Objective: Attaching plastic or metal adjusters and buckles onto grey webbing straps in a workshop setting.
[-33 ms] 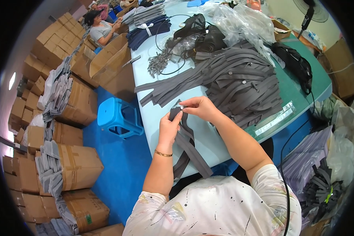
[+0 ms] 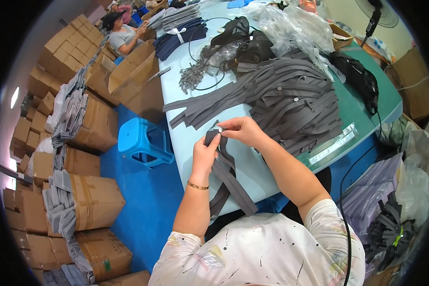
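My left hand (image 2: 204, 156) is closed on a dark grey zipper (image 2: 234, 185), whose long tapes hang down over the near table edge. My right hand (image 2: 244, 130) meets it at the zipper's upper end, thumb and fingers pinched together. Between the fingertips a small shiny piece shows, apparently the slider; its details are too small to make out. Just beyond my hands lies a big heap of grey zippers (image 2: 295, 100), with loose ends fanned out to the left. A cluster of small grey pieces (image 2: 191, 77), perhaps zipper pulls, rests farther back.
The pale blue table (image 2: 178, 86) also bears clear plastic bags (image 2: 295, 28), a black bag (image 2: 357, 78) and tied dark blue bundles (image 2: 181, 39). A blue stool (image 2: 140, 138) stands left. Cardboard boxes (image 2: 97, 200) line the left side. A co-worker (image 2: 122, 35) sits at far left.
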Demonstrator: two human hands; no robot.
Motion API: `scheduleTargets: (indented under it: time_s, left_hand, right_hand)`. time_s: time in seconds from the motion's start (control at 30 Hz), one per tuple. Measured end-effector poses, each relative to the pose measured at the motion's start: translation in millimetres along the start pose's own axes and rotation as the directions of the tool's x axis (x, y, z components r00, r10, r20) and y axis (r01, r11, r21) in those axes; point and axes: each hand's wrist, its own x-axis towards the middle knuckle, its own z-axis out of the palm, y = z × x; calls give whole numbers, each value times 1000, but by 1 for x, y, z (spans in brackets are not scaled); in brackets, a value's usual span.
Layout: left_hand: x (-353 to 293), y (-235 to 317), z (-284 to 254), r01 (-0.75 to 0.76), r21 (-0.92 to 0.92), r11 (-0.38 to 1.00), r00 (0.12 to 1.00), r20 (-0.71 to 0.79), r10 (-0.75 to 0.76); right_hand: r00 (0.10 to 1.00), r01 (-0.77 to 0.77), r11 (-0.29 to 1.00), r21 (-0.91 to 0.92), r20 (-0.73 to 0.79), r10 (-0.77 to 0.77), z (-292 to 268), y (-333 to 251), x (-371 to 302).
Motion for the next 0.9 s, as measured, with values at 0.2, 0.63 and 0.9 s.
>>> scheduleTargets:
  time_s: [0.2, 0.63, 0.9]
  left_hand:
    - [3, -7, 0, 2, -49, 999, 999, -50, -5]
    - [7, -15, -5, -159, 70, 985, 984, -65, 163]
    - [5, -6, -3, -27, -16, 1000, 997, -68, 26]
  right_hand:
    - [1000, -1, 999, -47, -19, 1, 1, 1, 0]
    - [1000, -19, 998, -60, -16, 19, 0, 1, 1]
    - [1000, -13, 999, -40, 0, 13, 0, 9, 4]
